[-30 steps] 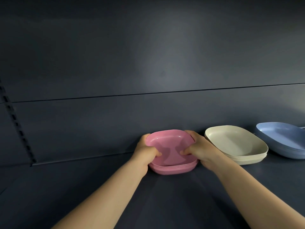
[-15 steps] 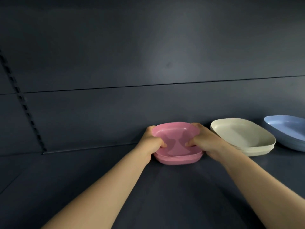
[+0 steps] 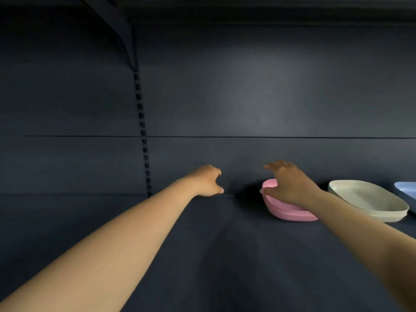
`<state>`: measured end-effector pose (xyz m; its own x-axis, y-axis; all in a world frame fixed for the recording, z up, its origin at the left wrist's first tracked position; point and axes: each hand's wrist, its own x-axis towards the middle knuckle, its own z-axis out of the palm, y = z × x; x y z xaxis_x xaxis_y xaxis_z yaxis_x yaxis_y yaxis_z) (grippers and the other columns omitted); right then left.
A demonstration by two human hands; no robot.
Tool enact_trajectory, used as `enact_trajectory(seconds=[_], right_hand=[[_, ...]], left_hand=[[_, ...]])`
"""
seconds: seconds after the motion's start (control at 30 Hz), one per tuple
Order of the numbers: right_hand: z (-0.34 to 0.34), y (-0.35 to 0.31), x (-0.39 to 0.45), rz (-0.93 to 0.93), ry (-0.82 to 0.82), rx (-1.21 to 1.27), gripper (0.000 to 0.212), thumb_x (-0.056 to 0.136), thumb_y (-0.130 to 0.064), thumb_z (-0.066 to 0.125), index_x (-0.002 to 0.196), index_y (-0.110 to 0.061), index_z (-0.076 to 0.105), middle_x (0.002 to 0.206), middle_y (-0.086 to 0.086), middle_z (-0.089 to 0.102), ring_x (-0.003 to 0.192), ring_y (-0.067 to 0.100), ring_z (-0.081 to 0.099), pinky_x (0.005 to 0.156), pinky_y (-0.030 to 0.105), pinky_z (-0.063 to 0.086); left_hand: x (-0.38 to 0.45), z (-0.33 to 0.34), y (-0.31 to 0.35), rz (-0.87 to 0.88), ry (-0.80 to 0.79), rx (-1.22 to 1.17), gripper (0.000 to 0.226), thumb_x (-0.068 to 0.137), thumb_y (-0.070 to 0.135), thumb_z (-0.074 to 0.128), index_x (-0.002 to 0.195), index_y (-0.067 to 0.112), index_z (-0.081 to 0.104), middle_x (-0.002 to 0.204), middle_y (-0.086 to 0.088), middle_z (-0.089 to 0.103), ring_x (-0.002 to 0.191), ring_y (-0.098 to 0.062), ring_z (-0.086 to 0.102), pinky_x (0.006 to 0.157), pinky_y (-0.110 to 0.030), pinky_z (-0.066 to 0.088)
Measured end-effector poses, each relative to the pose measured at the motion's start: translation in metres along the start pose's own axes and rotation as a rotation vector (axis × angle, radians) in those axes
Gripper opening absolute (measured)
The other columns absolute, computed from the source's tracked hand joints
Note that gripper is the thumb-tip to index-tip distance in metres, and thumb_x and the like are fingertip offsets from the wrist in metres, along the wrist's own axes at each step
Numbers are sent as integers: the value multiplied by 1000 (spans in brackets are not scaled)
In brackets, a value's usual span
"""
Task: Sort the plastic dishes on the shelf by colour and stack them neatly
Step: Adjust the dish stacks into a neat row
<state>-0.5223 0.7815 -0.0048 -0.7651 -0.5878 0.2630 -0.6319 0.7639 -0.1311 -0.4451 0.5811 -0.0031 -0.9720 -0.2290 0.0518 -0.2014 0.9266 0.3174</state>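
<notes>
Both hands have let go of the pink stack (image 3: 290, 210), which half a second ago they gripped by its two ends. Now the left hand (image 3: 206, 181) hangs off to the side, well apart from the dishes, its fingers loosely curled and holding nothing. The right hand (image 3: 290, 183) hovers over the stack with its fingers (image 3: 275, 165) spread and lifted; whether the palm brushes the rim I cannot tell. The pink stack sits on the shelf (image 3: 202, 255) just under the right fingers, with the cream stack (image 3: 369, 201) beyond them and a blue dish (image 3: 407, 190) at the frame's edge. I judge the pink pile placed and the sorting near done.
</notes>
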Motion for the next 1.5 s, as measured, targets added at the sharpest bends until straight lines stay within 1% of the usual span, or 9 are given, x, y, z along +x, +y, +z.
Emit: enact_trajectory(seconds=[0.07, 0.23, 0.37, 0.5, 0.7, 0.97, 1.3, 1.4, 1.5], right_hand=[[-4, -49, -5, -39, -39, -34, 74, 82, -45, 66, 144, -17, 36, 148, 6, 36, 137, 27, 30, 112, 37, 29], [-6, -180, -22, -111, -86, -30, 70, 86, -45, 62, 144, -20, 34, 148, 4, 35, 138, 25, 28, 111, 38, 32], [-2, -286, -33, -160, -101, 12, 69, 88, -44, 60, 146, -21, 32, 151, 4, 32, 141, 24, 23, 112, 37, 30], [7, -384, -43, -219, -81, 53, 68, 87, -44, 61, 145, -20, 33, 148, 5, 36, 140, 25, 27, 109, 37, 33], [17, -501, -41, -296, -95, 93, 68, 88, -44, 61, 145, -22, 32, 149, 4, 34, 140, 24, 25, 108, 37, 33], [40, -607, -1, -369, -138, 67, 69, 87, -46, 60, 146, -24, 31, 148, 3, 34, 140, 23, 25, 109, 39, 33], [123, -711, 50, -352, -385, 291, 79, 84, -50, 62, 149, -21, 26, 156, -3, 26, 142, 17, 28, 110, 28, 27], [144, -726, 52, -292, -426, 318, 58, 80, -48, 66, 128, -20, 48, 133, -2, 53, 119, 16, 52, 93, 27, 41], [153, -732, 48, -230, -437, 370, 48, 78, -44, 70, 117, -21, 53, 116, -4, 60, 104, 13, 58, 85, 27, 46]], left_hand=[[-29, -23, -34, -9, -7, 106, 63, 92, 35, 56, 147, 18, 30, 154, -3, 25, 141, -21, 26, 109, -32, 29], [-114, -76, -127, -40, 1, 239, 58, 94, 36, 53, 145, 19, 33, 150, -1, 30, 137, -22, 32, 104, -31, 33], [-183, -115, -213, -106, 13, 281, 56, 93, 36, 53, 144, 21, 35, 148, 0, 32, 135, -21, 34, 102, -31, 34], [-253, -153, -294, -187, 30, 303, 55, 94, 35, 52, 144, 20, 34, 153, -1, 26, 140, -21, 27, 108, -31, 29], [-323, -198, -401, -294, 52, 288, 56, 93, 36, 54, 144, 21, 36, 153, -1, 26, 142, -19, 24, 110, -31, 26], [-340, -229, -516, -380, 51, 267, 55, 91, 39, 55, 141, 22, 39, 146, 1, 35, 134, -19, 34, 106, -30, 32], [-313, -218, -611, -371, 7, 96, 68, 90, 40, 57, 148, 28, 24, 156, 0, 21, 141, -19, 26, 112, -30, 27], [-305, -203, -624, -318, -6, -20, 68, 90, 39, 58, 148, 27, 25, 154, 1, 26, 139, -17, 31, 109, -26, 30], [-302, -186, -636, -276, -31, -136, 67, 88, 37, 61, 146, 28, 29, 147, 5, 38, 130, -15, 42, 101, -23, 36]])
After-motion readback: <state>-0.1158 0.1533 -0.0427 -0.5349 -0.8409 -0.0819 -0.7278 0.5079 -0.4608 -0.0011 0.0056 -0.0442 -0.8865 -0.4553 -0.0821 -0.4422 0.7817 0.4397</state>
